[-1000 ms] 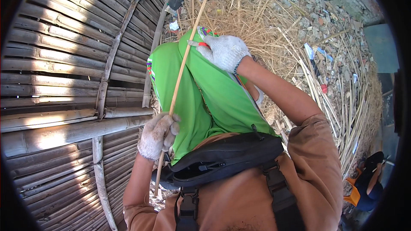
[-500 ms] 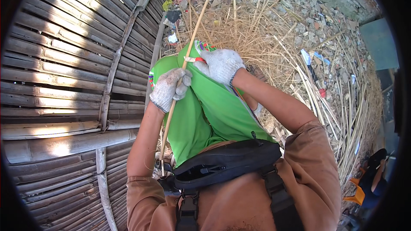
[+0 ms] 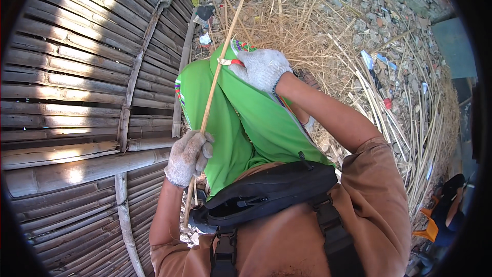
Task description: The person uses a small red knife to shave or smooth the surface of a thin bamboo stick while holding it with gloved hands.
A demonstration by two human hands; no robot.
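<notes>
Since the frame half a second ago, the left hand (image 3: 188, 156) has drawn back along the stick (image 3: 211, 95) toward the black bag (image 3: 277, 190); the right hand (image 3: 264, 69) stays over the green cloth (image 3: 256, 115). From my view, the left fingers are wrapped around the stick and the right fingers are closed on a red-handled knife (image 3: 236, 62), its blade against the stick ahead of the left grip. The stick's far end extends beyond the right grip. For an even stroke, I would brace the right hand, hold the blade angle constant and pull the stick straight. Right of the left grip, the bag's contents are not visible to me. Loose straw (image 3: 302, 36) lies beyond the right grip; a slatted wall (image 3: 77, 95) stands left of the left grip.
</notes>
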